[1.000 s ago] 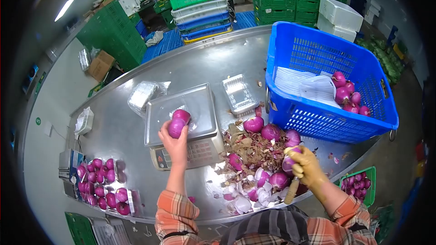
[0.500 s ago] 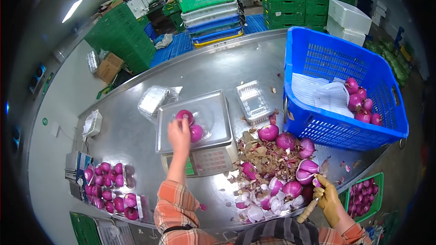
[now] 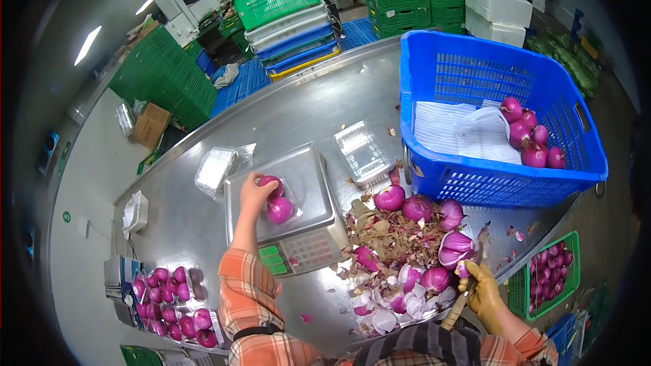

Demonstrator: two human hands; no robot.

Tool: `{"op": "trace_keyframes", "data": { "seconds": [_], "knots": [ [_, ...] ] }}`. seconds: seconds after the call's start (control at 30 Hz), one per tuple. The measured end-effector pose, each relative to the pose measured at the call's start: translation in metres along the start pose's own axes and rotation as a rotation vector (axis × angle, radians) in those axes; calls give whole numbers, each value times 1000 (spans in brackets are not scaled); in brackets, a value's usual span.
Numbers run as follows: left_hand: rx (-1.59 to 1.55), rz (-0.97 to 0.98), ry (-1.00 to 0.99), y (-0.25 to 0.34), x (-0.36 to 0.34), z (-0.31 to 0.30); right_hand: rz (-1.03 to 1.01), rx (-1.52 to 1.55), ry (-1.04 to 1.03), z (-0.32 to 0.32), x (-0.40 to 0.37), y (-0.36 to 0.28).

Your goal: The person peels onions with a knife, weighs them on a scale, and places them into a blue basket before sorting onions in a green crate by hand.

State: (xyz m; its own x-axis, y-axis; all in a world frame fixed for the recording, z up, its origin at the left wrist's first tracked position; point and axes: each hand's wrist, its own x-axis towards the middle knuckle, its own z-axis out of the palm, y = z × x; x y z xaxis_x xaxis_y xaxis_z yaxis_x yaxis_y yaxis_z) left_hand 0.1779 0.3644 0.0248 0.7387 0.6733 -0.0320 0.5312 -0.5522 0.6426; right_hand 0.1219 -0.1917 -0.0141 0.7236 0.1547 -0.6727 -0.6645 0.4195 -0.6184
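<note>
My left hand (image 3: 253,193), bare, has its fingers wrapped round a red onion (image 3: 272,186) over the metal pan of a scale (image 3: 237,224). A second onion (image 3: 279,210) touches it from below, in a clear tray. In a yellowish glove, my right hand (image 3: 483,291) grips a knife with a wooden handle (image 3: 456,312), its blade pointing up. A small onion piece (image 3: 462,270) is at the glove's fingertips. Just beside it lies a large, partly peeled onion (image 3: 456,249). Onions, dry skins (image 3: 400,234) and pale peelings (image 3: 383,318) are heaped between the scale and the glove.
A blue crate (image 3: 502,179) with onions and white sheets stands at the right. An empty clear tray (image 3: 363,152) lies behind the heap. Packed onions (image 3: 163,291) sit at the left, wrapped trays (image 3: 215,169) behind the scale. A green crate of onions (image 3: 573,278) is below the table's right edge.
The view has shifted, so the scene sits further left. My left hand has closed more round the upper onion. My right hand still holds the knife, with its blade now more visible.
</note>
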Motion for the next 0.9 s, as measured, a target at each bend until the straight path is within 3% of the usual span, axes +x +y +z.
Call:
{"op": "trace_keyframes", "data": {
  "seconds": [0.07,0.17,0.23,0.27,0.33,0.4,0.43,0.5,0.57,0.6,0.7,0.77,0.8,0.9],
  "knots": [
    [-217,12,-150,5,-5,-1,-29,-30,-34,6,-1,3],
    [-225,140,-153,2,-8,15,10,-64,-105,22,-14,6],
    [53,337,-122,-27,17,23,27,-75,-275,22,-20,17],
    [-25,324,-136,-24,15,25,25,-175,-307,20,-24,17],
    [72,230,12,8,-8,23,43,-251,-361,11,-24,8],
    [31,242,306,1,7,23,37,-325,-381,-3,-23,-17],
    [17,360,417,3,19,16,21,-428,-365,-11,-22,-36],
    [-6,400,508,81,-6,3,-33,-610,-327,-31,-25,-73],
    [-62,668,544,158,-25,3,-97,-838,-221,-65,-16,-96],
    [-87,801,561,199,-33,8,-352,-971,-160,-91,-2,-96],
    [-161,1071,365,314,-62,47,-499,-1075,-3,-147,23,-108],
    [18,1251,172,383,-80,85,-314,-1057,89,-156,15,-142],
    [118,1220,-35,414,-88,109,-243,-1008,127,-167,23,-143],
    [506,1216,-618,493,-101,191,-302,-936,98,-194,45,-141]
  ]
}}
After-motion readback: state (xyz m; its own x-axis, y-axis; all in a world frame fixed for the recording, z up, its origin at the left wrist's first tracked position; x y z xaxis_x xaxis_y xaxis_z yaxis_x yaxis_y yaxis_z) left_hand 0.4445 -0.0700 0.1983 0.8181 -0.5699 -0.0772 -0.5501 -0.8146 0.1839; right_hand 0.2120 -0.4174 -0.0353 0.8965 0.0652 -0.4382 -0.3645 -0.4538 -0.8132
